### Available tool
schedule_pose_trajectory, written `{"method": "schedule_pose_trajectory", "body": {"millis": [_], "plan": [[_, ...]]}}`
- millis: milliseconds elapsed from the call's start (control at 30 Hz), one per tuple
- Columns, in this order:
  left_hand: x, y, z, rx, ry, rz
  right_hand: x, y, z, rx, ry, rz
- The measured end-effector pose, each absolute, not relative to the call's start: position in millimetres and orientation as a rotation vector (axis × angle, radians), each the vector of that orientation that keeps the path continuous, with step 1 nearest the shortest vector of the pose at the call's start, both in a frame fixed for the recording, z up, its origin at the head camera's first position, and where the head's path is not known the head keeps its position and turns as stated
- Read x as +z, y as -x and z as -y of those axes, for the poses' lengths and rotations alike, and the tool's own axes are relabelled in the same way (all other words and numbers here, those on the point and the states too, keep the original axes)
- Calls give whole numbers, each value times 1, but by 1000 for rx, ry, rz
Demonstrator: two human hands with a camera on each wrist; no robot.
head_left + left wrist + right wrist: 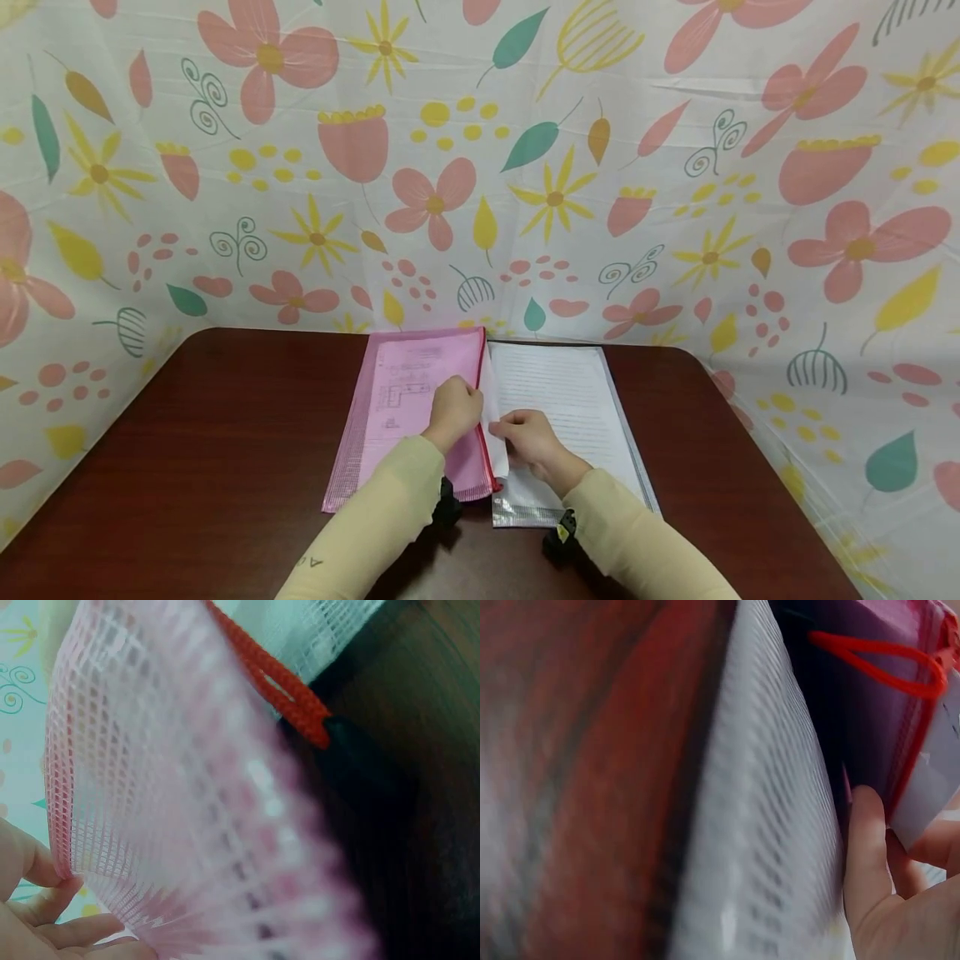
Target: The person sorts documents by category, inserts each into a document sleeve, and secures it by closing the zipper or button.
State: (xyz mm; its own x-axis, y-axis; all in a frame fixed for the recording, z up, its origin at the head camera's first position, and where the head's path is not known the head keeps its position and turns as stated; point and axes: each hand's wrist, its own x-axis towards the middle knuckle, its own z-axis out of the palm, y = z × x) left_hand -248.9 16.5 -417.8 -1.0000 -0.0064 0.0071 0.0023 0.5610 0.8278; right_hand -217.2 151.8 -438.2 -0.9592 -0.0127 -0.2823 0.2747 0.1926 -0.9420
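A pink mesh zipper pouch (348, 475) lies on the table, with a printed sheet (408, 358) showing through it. Along its right side runs a red zipper edge (482, 354), and white paper (491, 400) sticks out there. My left hand (456, 412) pinches the pouch near that edge; the left wrist view shows the thumb and fingers on the bunched pink mesh (112, 802). My right hand (536, 442) pinches the protruding paper, its thumb (868, 832) beside the pouch's opening in the right wrist view. A red pull loop (885, 664) hangs at the pouch's corner.
Under my right hand lies a clear mesh-edged pouch (517, 512) with lined paper (555, 375), partly overlapped by the pink one. The dark brown table (187, 467) extends to both sides. A flower-print cloth (480, 167) stands behind it.
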Motion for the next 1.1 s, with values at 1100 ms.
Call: {"method": "schedule_pose_trajectory", "body": {"millis": [1100], "plan": [[-414, 249, -11, -1532, -82, 2708, -435, 195, -149, -1862, -10, -1796]]}}
